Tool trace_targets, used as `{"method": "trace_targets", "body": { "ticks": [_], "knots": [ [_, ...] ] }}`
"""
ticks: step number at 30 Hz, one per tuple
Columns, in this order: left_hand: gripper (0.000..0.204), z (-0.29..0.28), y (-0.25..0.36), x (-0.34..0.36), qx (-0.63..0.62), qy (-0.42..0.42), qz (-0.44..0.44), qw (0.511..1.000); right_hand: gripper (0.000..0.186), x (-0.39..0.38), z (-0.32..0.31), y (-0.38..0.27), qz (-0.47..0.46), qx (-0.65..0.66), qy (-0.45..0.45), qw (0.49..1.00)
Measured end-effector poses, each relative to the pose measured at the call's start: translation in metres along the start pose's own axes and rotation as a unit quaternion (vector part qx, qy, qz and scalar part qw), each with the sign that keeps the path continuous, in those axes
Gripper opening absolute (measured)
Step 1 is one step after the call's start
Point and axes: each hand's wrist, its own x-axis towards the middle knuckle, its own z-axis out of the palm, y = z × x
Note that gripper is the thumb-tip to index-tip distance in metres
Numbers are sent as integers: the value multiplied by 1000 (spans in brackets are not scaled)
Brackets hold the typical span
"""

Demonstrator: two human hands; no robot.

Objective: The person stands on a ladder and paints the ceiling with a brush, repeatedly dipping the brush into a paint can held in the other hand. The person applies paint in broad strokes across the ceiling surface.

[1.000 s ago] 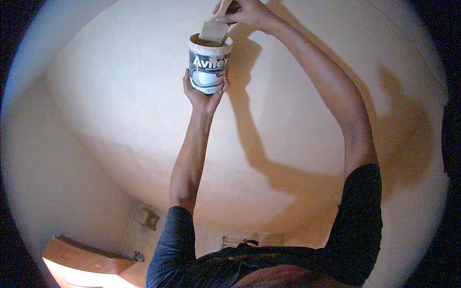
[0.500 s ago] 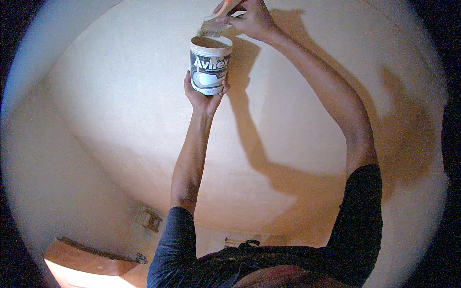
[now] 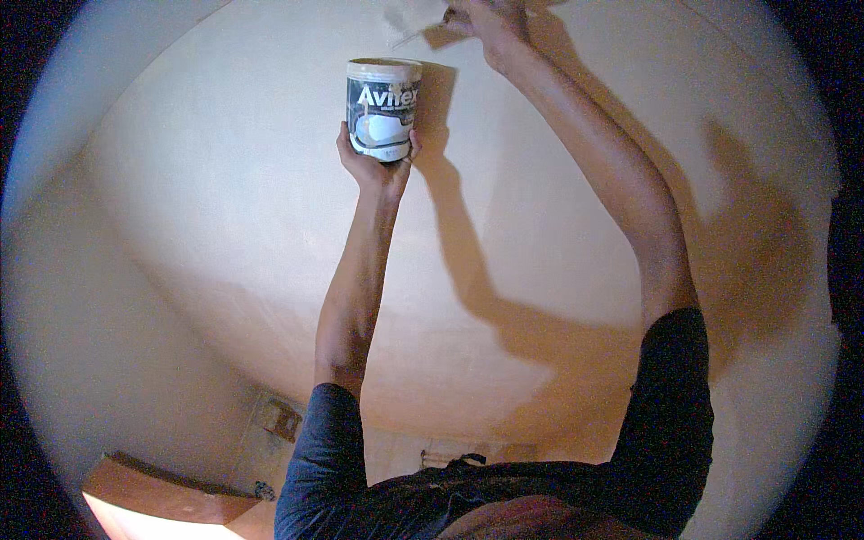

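Note:
My left hand is raised and wrapped round the lower part of a paint tub, a round container with a dark and white label. The tub stands nearly upright on my palm, its open rim smeared; what is inside does not show. Up and to the right of the rim, near the picture's top edge, my right hand is closed on a paintbrush. Its thin bristle end is seen nearly edge-on, pointing down and left, just above the tub and apart from it. Part of the right hand's fingers is cut off or blurred.
A pale wall spans most of the view, with shadows of my arms on its right side. At the lower left is a brown wooden panel, brightly lit below. Near it a small box-like fitting sits on the wall.
The paintbrush has lifted from just over the tub's mouth and turned nearly edge-on, with my right hand moving up and right. My left hand and the tub have shifted slightly up and left.

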Motion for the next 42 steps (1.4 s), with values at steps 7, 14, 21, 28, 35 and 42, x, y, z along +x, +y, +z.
{"method": "trace_targets", "body": {
  "ticks": [7, 14, 21, 28, 35, 42],
  "knots": [
    [61, 1, -9, -3, 6, 10, 74, 997, 15, 33, 37, 13, -187, -99, 122, 970],
    [60, -1, -17, 3, -7, 19, 102, 995, 29, 77, 101, 60, -336, 25, 224, 914],
    [60, 2, -30, 5, 0, 16, 125, 992, 30, 77, 114, 62, -300, -135, 235, 914],
    [62, 2, -34, 0, 36, 25, 122, 992, 33, 77, 22, 40, -388, -175, 258, 867],
    [62, 6, -24, -2, -13, 29, 77, 997, 24, 40, -88, -32, -416, -346, 276, 794],
    [62, 5, -18, -12, 1, 17, 97, 995, 20, -19, -69, -66, -443, -531, 233, 684]
  ]
}}
